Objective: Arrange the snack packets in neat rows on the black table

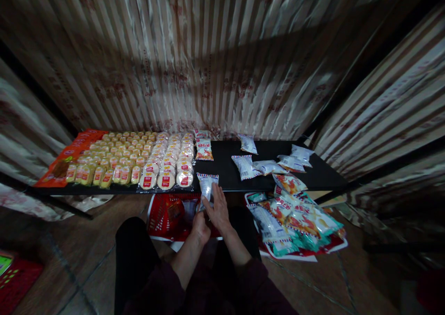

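A small white snack bag point(207, 185) stands up at the front edge of the black shelf point(225, 166), its printed back side towards me. My left hand point(200, 228) is closed at the bag's lower end; the exact grip is partly hidden. My right hand point(219, 207) lies along the bag's right side with its fingers stretched out and thumb across the front. Behind the bag, orange-and-white snack bags point(203, 149) form a short row. To their left stand rows of round white wrapped crackers point(166, 179).
Yellow wrapped cakes point(106, 178) and an orange package point(67, 160) fill the shelf's left side. Loose snack bags point(244, 167) lie on its right. Below are a red basket point(163, 217) and a heap of larger bags point(295, 213). Black frame bars point(368, 171) flank the shelf.
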Tool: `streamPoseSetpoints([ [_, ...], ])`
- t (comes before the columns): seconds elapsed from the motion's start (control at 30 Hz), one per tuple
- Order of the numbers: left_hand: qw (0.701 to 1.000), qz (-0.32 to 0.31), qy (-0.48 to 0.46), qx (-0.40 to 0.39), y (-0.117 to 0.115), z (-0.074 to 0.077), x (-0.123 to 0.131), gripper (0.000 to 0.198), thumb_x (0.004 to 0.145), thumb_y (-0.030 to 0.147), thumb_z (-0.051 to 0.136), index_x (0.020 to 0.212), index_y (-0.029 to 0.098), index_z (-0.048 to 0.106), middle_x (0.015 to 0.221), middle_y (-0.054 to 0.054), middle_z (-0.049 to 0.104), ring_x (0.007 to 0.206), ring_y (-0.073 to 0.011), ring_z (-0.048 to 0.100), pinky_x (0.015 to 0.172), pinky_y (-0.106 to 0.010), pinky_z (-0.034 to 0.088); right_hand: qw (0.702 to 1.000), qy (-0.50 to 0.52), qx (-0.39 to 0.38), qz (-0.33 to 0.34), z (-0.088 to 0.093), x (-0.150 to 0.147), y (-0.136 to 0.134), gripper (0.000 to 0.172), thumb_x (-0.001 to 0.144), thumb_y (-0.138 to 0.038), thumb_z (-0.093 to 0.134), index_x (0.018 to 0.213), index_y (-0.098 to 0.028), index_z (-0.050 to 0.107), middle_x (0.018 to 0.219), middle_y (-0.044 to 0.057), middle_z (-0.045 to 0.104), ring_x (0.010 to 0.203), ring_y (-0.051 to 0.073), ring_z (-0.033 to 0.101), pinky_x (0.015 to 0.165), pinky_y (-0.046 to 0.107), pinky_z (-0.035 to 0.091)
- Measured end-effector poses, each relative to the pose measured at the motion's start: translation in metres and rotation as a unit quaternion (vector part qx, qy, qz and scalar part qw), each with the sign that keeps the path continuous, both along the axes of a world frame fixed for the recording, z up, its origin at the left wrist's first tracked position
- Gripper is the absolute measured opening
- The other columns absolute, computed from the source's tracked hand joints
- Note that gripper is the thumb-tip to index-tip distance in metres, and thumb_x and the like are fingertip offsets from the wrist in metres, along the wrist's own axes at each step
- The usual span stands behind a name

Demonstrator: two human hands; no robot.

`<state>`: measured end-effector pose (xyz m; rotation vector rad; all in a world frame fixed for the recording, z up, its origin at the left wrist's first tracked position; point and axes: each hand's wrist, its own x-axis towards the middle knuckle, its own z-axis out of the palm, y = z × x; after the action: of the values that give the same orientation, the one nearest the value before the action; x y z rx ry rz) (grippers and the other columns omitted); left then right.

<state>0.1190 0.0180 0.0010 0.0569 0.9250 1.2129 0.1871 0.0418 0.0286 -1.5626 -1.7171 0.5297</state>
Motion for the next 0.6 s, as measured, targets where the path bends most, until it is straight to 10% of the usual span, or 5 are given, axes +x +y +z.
streamPoseSetpoints([
  [0.6,0.994,-0.008,0.044,0.102,-0.008,0.034,0.002,0.069,0.056,0.004,0.051,0.121,0.025,0.06,0.121,-0.003,0.063,0.117,-0.0196,0.056,0.099,-0.028,0.044,0.971,0.223,-0.067,-0.06,0.013,0.003,0.005,0.075,0.076,-0.058,0.056,0.139,-0.021,0.041,0.145,0.011,0.042,0.137,0.027,0.033,0.113,0.045,0.024],
])
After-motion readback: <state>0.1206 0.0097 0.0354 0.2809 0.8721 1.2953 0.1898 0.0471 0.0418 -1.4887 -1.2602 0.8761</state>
